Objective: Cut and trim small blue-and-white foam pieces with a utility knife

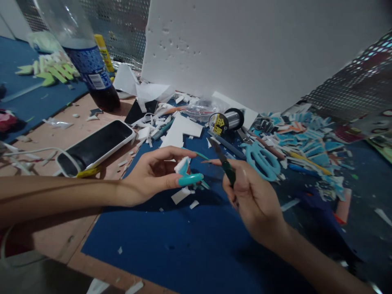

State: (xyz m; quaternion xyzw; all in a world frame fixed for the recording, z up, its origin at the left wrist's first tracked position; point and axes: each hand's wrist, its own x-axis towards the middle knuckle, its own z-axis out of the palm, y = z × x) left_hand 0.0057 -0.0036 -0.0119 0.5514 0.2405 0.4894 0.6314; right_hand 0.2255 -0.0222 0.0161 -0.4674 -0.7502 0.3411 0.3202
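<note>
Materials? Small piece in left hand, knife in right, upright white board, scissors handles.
Piece in left hand: perhaps foam; matte white with a blue face.
Knife in right hand: blade probably metal, thin and dark grey; handle material unclear, dark.
White board: likely foam; matte, with pits and a ragged left edge.
Scissors handles: likely moulded plastic; uniform light blue, rounded loops.

Knife (224,161) — dull metal, mat (180,237) — smooth, matt
</note>
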